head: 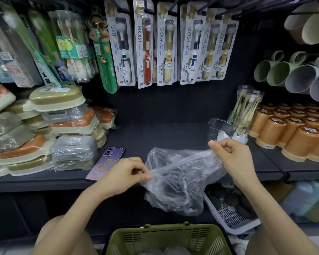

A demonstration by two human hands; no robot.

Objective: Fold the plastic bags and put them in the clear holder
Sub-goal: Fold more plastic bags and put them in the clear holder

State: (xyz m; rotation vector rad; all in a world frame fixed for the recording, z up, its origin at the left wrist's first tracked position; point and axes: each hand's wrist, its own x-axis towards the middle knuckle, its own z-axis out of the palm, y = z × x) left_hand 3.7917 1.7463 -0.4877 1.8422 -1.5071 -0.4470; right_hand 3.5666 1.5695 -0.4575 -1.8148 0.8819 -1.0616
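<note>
one person, seen from the head camera. left grip and right grip: bare, slender fingers, nails short and plain, fine creases over the knuckles. left forearm and right forearm: bare along the whole length in view, slim at the wrist, broader toward the frame edge. bottom corners: left knee and right knee, bare and rounded. what is worn higher up cannot be told.

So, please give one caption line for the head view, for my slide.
Left hand and right hand pinch a plastic bag stretched over the shelf; the clear holder stands behind.
</note>
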